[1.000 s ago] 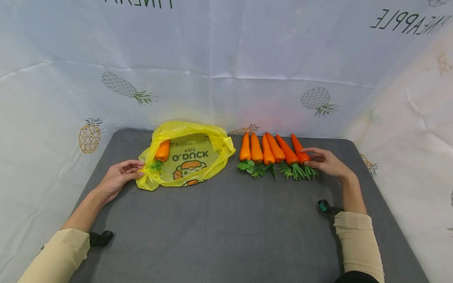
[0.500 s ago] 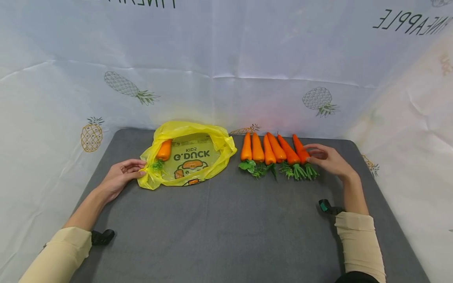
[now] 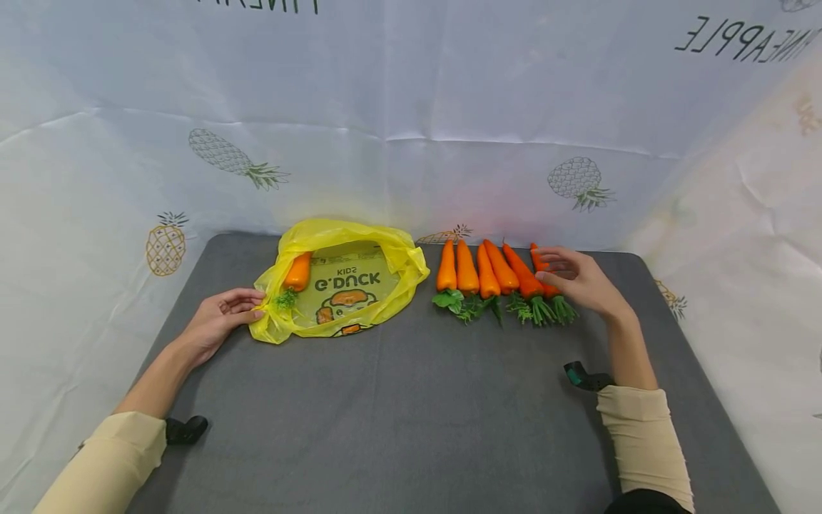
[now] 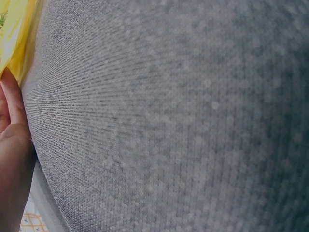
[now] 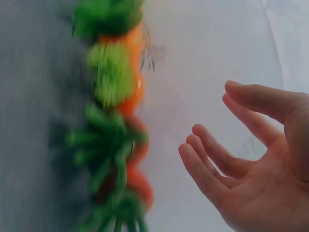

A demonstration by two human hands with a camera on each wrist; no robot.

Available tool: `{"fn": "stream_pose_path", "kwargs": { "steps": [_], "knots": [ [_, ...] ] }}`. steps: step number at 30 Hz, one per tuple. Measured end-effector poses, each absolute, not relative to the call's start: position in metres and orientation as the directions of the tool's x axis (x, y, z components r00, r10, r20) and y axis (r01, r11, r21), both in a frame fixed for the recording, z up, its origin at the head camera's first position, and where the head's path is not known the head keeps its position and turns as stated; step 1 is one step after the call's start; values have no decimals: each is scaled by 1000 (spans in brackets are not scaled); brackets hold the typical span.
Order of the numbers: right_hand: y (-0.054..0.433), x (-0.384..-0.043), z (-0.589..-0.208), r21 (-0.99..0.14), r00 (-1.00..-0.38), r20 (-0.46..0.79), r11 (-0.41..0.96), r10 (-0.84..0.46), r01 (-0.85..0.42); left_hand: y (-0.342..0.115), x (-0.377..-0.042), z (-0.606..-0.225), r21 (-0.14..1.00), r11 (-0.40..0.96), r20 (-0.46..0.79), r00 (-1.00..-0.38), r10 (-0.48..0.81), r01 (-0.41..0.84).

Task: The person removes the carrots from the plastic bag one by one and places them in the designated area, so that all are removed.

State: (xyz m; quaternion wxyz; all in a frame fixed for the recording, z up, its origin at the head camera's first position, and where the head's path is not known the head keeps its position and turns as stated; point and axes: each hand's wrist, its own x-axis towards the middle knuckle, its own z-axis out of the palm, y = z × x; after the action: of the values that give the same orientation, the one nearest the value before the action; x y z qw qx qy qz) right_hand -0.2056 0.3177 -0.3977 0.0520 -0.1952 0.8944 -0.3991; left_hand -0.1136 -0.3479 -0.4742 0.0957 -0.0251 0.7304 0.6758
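My left hand pinches the near-left edge of a yellow plastic bag between thumb and fingers. The bag lies on its side with its mouth spread wide, and a carrot with green leaves rests inside at the left. To the right, several carrots lie side by side in a row, tips away from me and green tops nearer. My right hand hovers over the right end of the row, partly hiding the last carrot. In the right wrist view its fingers are spread apart and hold nothing.
A grey cloth-covered table stretches under everything. Behind it hangs a white sheet printed with pineapples, its lower part meeting the table's back edge close behind the bag and carrots.
My right hand has come off the rightmost carrot and shifted slightly left and up over the row. My left hand still holds the bag's edge; the carrots lie where they were.
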Motion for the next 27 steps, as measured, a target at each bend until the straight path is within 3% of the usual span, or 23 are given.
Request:
{"fn": "stream_pose_path", "kwargs": {
  "steps": [12,27],
  "knots": [
    [247,-215,-393,-782,-872,101,503,-479,-367,-349,-114,-474,977,119,-189,-979,81,-178],
    [179,-222,-397,-844,-855,141,391,-498,-366,-348,-115,-475,976,112,-196,-978,75,-187]
  ]
}}
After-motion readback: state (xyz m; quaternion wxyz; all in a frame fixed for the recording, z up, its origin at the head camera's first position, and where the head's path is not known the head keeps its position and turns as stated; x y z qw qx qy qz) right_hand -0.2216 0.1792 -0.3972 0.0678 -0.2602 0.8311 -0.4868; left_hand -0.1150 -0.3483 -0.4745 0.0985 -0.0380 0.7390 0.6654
